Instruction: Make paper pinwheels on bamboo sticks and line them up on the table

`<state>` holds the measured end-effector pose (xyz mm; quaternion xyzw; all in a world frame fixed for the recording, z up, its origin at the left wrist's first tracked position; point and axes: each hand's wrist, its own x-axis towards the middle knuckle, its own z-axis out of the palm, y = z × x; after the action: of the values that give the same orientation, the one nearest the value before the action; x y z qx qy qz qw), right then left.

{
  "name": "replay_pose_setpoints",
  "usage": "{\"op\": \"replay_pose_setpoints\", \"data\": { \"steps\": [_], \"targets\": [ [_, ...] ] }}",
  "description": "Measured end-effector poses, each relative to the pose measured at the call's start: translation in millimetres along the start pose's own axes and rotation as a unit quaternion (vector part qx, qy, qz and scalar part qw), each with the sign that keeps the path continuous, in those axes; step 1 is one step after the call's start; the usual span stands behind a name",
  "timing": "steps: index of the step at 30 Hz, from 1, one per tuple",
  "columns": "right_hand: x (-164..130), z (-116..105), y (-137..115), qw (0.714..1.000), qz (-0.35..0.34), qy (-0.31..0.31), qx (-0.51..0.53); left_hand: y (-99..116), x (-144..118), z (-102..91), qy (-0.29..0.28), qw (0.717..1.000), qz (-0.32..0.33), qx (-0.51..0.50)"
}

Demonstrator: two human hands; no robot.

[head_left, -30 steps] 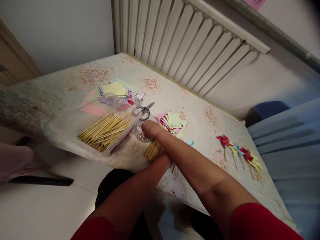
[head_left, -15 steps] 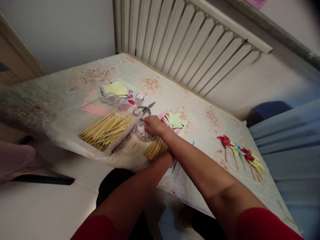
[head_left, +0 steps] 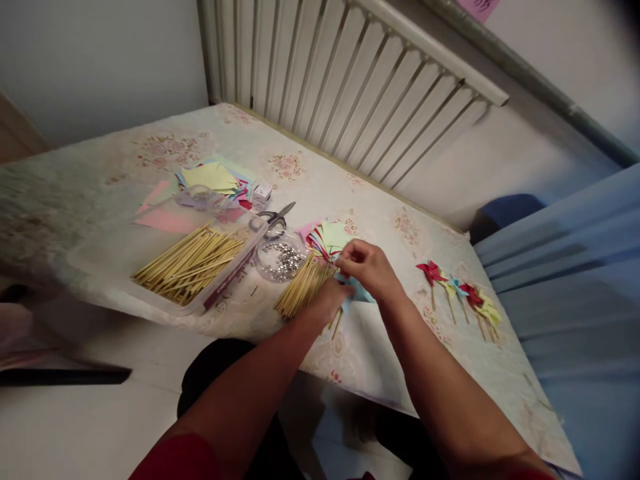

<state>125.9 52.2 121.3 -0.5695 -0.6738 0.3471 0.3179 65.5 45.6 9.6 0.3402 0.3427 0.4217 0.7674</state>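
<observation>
My left hand (head_left: 332, 297) is closed on a light-blue piece of paper (head_left: 364, 293), beside a bundle of thin wooden sticks (head_left: 303, 283). Just above that paper, my right hand (head_left: 369, 265) has thumb and fingertips pinched together; whatever is between them is too small to make out. To the left of the hands, a round clear dish (head_left: 281, 259) contains many small shiny metal pieces. Cut coloured paper sheets (head_left: 330, 237) lie fanned out behind the sticks. Two stick ends (head_left: 337, 325) poke out below my left hand.
A clear plastic box (head_left: 197, 308) full of wooden sticks stands at left, with scissors (head_left: 279, 217), a small white box (head_left: 262, 193) and a stack of coloured paper (head_left: 210, 177) behind it. Several finished paper pinwheels (head_left: 470, 293) lie at right. A radiator (head_left: 320, 80) borders the table's back.
My right hand has moved from the metal-piece dish rightward to the blue paper by my left hand. More of the dish and blue paper shows now. The camera view has shifted.
</observation>
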Motion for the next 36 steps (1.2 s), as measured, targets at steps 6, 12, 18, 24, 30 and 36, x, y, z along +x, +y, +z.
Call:
{"op": "replay_pose_setpoints", "data": {
  "steps": [6,12,18,24,30,36],
  "targets": [
    [-69,-38,80,0.990,0.124,0.065,-0.030,1,0,-0.8,0.024,1.000,-0.014,0.007],
    [-109,-41,129,0.944,0.150,0.011,-0.294,8,-1,2.4,0.034,0.999,-0.025,0.030],
    [-106,-40,126,0.859,0.169,-0.066,-0.479,4,1,1.8,0.029,0.999,-0.004,0.013],
    [-110,-41,136,0.902,0.134,-0.043,-0.408,0,5,-0.9,0.031,0.999,-0.008,0.003],
    [-131,-36,150,0.931,0.138,0.080,-0.328,-3,6,-0.3,0.023,1.000,-0.011,-0.014],
    [-142,-17,155,0.925,0.065,0.142,-0.348,-5,6,-1.8,0.030,0.999,-0.008,0.017]
  ]
}}
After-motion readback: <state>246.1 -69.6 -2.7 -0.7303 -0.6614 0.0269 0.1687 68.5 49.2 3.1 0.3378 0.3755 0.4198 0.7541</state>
